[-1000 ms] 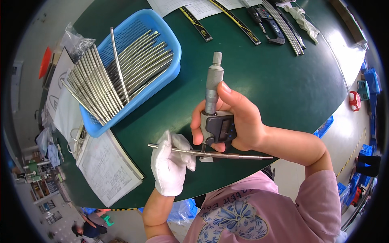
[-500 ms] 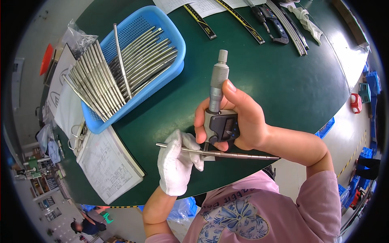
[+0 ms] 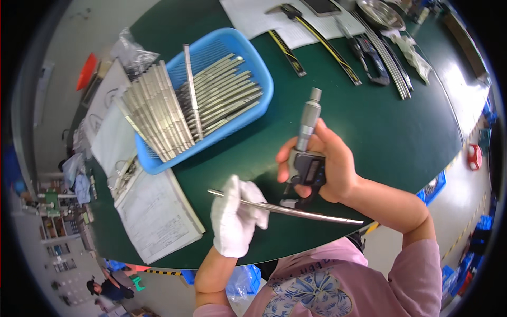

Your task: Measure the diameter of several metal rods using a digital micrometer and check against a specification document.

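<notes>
My left hand (image 3: pixel 232 224), in a white glove, is closed around a slim, shiny metal rod (image 3: pixel 311 214). The rod points to the right and slopes slightly down, its short end sticking out left of the glove. A digital micrometer (image 3: pixel 308 168) with a grey thimble and a dark display is gripped in my bare right hand (image 3: pixel 338 166), thimble end up. Its frame and jaw end are low, right beside the rod's middle. Whether the rod touches the jaws I cannot tell.
A blue plastic basket (image 3: pixel 257 71) full of metal rods stands on the green table (image 3: pixel 380 137) at the upper left. Beside it lies an open binder of papers (image 3: pixel 158 222). Farther back are a caliper (image 3: pixel 322 38), a second micrometer (image 3: pixel 374 61), loose rods (image 3: pixel 388 61) and a metal bowl (image 3: pixel 381 13).
The micrometer has moved off to the right of the gloved hand, and its jaw end now sits beside the rod instead of around it. The rod tilts more downward. The whole view has shifted.
</notes>
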Demonstrator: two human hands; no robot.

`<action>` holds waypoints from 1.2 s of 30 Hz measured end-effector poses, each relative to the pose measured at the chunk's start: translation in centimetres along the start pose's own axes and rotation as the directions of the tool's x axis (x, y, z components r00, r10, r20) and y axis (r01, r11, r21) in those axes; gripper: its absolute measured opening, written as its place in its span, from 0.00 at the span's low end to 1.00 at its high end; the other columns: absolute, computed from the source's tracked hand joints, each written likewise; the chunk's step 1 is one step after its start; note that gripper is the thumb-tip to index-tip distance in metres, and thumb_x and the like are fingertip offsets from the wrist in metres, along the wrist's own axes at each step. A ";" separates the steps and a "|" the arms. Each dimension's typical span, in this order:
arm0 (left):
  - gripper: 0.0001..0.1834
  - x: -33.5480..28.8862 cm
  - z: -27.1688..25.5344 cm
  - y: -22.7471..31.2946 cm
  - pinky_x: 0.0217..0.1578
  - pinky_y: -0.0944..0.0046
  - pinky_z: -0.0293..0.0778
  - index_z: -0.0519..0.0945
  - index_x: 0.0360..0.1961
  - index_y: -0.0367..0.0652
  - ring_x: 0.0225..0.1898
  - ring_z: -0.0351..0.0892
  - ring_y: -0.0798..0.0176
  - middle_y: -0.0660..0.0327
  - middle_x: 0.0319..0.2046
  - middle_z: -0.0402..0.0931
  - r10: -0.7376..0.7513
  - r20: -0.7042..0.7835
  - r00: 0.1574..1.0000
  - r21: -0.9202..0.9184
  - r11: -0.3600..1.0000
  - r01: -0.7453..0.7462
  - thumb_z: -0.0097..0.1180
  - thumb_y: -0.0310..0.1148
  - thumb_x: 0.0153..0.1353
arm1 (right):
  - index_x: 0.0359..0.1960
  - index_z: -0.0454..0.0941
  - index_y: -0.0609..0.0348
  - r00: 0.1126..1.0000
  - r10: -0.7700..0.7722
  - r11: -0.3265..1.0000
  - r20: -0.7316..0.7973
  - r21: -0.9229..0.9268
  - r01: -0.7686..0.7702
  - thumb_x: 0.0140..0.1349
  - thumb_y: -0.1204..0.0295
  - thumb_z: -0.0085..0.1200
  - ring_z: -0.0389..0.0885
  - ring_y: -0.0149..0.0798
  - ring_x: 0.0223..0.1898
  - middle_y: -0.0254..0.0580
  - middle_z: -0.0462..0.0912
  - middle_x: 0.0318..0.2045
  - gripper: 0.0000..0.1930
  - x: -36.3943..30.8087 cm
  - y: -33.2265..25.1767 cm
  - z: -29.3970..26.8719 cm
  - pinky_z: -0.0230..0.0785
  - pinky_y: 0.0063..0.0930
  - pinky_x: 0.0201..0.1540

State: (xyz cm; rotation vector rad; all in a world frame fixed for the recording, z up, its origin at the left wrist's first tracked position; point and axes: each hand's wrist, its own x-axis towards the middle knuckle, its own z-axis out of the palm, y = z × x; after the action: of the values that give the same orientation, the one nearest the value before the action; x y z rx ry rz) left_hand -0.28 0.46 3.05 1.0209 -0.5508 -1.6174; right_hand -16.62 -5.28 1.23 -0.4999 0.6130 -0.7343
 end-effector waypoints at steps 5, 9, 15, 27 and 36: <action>0.21 2.0 0.1 8.6 0.12 0.74 0.47 0.56 0.12 0.50 0.11 0.47 0.75 0.71 0.10 0.49 0.556 -0.222 0.801 0.074 0.829 -0.555 0.41 0.47 0.58 | 0.30 0.69 0.64 0.991 -0.010 0.999 -0.132 -0.041 0.004 0.54 0.43 0.20 0.64 0.32 0.10 0.46 0.74 0.20 0.34 0.5 -0.4 -0.1 0.58 0.20 0.15; 0.21 6.0 0.9 16.1 0.16 0.76 0.56 0.62 0.14 0.49 0.14 0.57 0.77 0.70 0.11 0.57 0.853 -0.155 0.499 0.490 0.505 -0.710 0.43 0.51 0.55 | 0.30 0.69 0.64 0.996 -0.018 0.999 -0.091 -0.032 0.015 0.54 0.44 0.21 0.63 0.32 0.10 0.46 0.73 0.20 0.33 0.3 -0.2 0.0 0.57 0.21 0.15; 0.21 13.6 2.7 16.4 0.12 0.75 0.55 0.69 0.17 0.45 0.11 0.57 0.77 0.69 0.13 0.63 0.622 -0.058 0.781 0.811 0.485 -0.326 0.44 0.51 0.54 | 0.30 0.69 0.63 0.997 -0.042 0.999 -0.062 -0.008 0.042 0.54 0.44 0.21 0.63 0.32 0.09 0.46 0.73 0.20 0.33 0.3 -0.5 0.1 0.56 0.21 0.14; 0.18 16.6 1.1 11.0 0.37 0.55 0.68 0.70 0.33 0.36 0.34 0.74 0.48 0.46 0.29 0.73 0.508 -0.043 0.860 0.880 -0.389 0.273 0.43 0.43 0.53 | 0.29 0.69 0.63 0.998 -0.031 0.999 -0.048 -0.023 0.030 0.54 0.45 0.23 0.64 0.33 0.10 0.46 0.74 0.20 0.31 0.3 -0.5 -0.3 0.57 0.23 0.15; 0.13 16.4 1.8 10.3 0.37 0.56 0.69 0.68 0.35 0.35 0.36 0.75 0.50 0.46 0.32 0.74 0.464 -0.099 0.881 0.778 -0.515 0.359 0.38 0.33 0.53 | 0.29 0.69 0.63 0.998 -0.062 0.996 -0.027 -0.057 0.061 0.54 0.47 0.26 0.64 0.33 0.10 0.47 0.74 0.20 0.29 0.4 0.0 -0.1 0.58 0.22 0.15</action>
State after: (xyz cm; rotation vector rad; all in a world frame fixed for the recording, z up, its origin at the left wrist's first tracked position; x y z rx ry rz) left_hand 3.16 -18.39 6.62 2.6018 -1.9030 0.1363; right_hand -16.52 -5.60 1.02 -0.5634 0.6488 -0.7852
